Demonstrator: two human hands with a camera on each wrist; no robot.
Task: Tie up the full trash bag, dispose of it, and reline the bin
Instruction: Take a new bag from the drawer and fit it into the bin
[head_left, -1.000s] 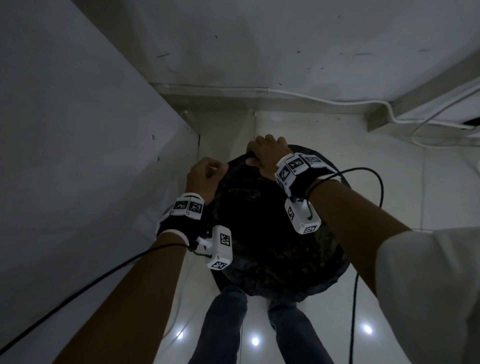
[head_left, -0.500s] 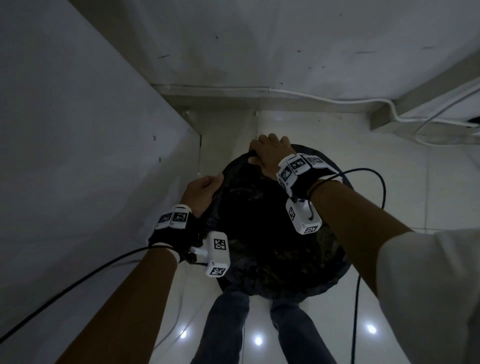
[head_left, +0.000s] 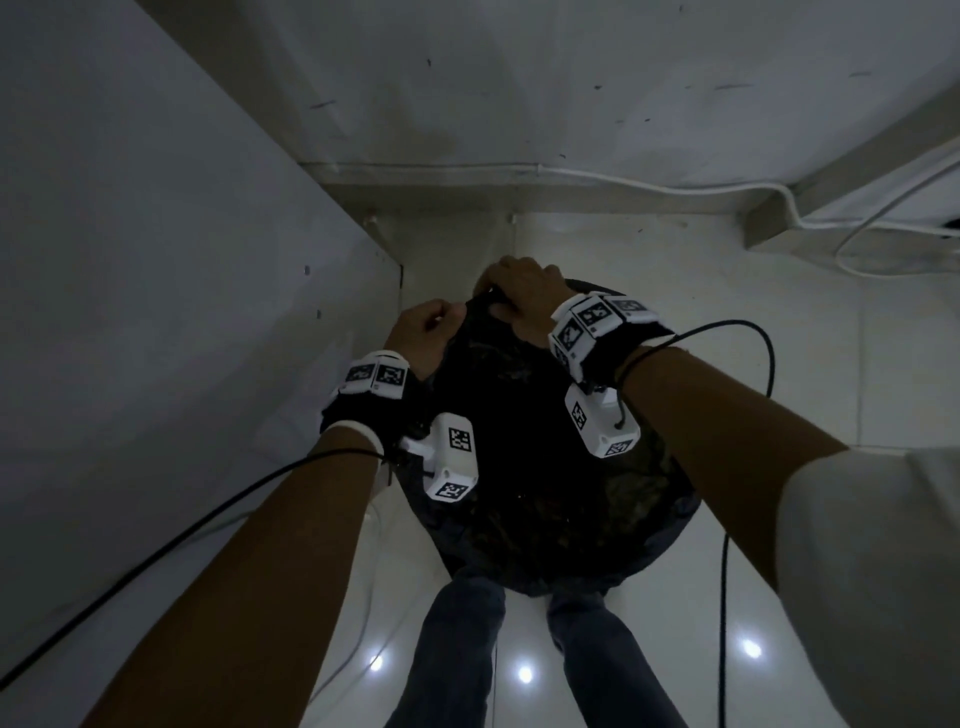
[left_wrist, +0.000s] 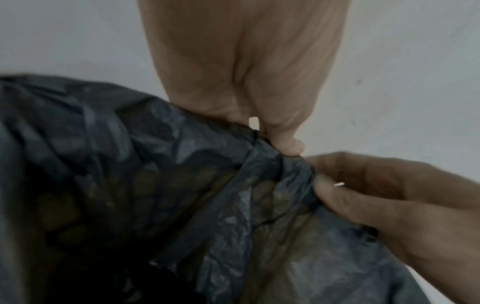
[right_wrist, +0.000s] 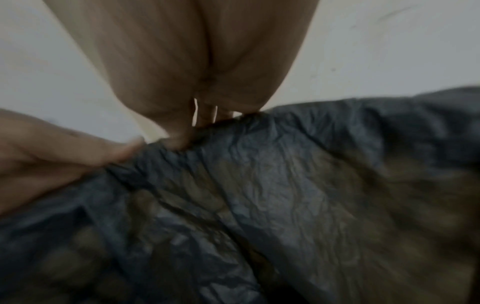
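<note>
A black trash bag (head_left: 545, 467) full of brownish waste sits in a round dark bin (head_left: 670, 525) on the floor in front of me. My left hand (head_left: 426, 332) pinches the bag's gathered edge at the far left of the rim. My right hand (head_left: 519, 296) grips the same edge just beside it, fingers curled over the plastic. In the left wrist view the left hand (left_wrist: 285, 144) and the right hand (left_wrist: 376, 195) hold the bunched bag (left_wrist: 130, 174) almost touching each other. In the right wrist view the right hand (right_wrist: 182, 127) pinches the bag (right_wrist: 285, 185).
The bin stands in a corner: a grey panel (head_left: 182, 312) close on the left, a wall (head_left: 519, 104) behind with a white cable (head_left: 675, 182) along its base. Black wrist cables (head_left: 748, 332) loop nearby. My legs (head_left: 457, 649) stand against the bin on glossy tiles.
My left hand dropped back along the bin's left rim, then moved forward again to the far edge with the bag's edge, ending close beside the right hand. The right hand stayed at the far rim.
</note>
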